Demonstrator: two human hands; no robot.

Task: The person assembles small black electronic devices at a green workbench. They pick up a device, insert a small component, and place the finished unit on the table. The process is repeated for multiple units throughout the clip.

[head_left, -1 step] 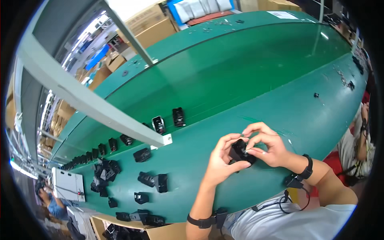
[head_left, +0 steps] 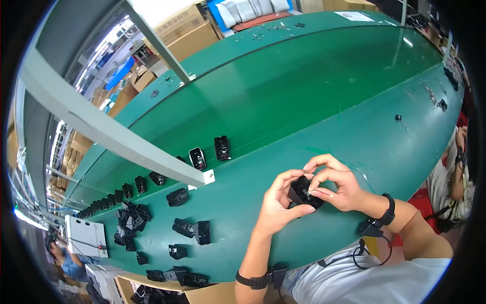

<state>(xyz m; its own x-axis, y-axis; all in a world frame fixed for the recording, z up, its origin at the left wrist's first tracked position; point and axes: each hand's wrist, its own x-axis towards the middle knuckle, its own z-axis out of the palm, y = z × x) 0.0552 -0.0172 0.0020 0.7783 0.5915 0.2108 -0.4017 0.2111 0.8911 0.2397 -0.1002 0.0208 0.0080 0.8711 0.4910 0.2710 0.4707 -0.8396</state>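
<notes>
A small black plastic housing [head_left: 299,187] is gripped between the thumb and fingers of my left hand [head_left: 273,210]. Its open side faces up, and part of it is hidden by my fingers. My right hand [head_left: 345,190] pinches with thumb and index finger at the housing's right side. A tiny light or shiny spot shows at those fingertips, too small to name. Left of my hands on the green bench [head_left: 243,223] lie similar housings, among them an angular one [head_left: 202,232] beside a darker one [head_left: 183,227].
A grey metal post [head_left: 116,137] slants across the left. Behind it, a row of housings stands on the green belt [head_left: 283,96], including one upright piece [head_left: 221,147]. A pile of black parts [head_left: 133,217] lies near a white box [head_left: 86,236]. Below is an open carton [head_left: 212,294].
The whole view has shifted slightly, with the bench things a little further left. Both hands stay at the housing with nearly the same hold.
</notes>
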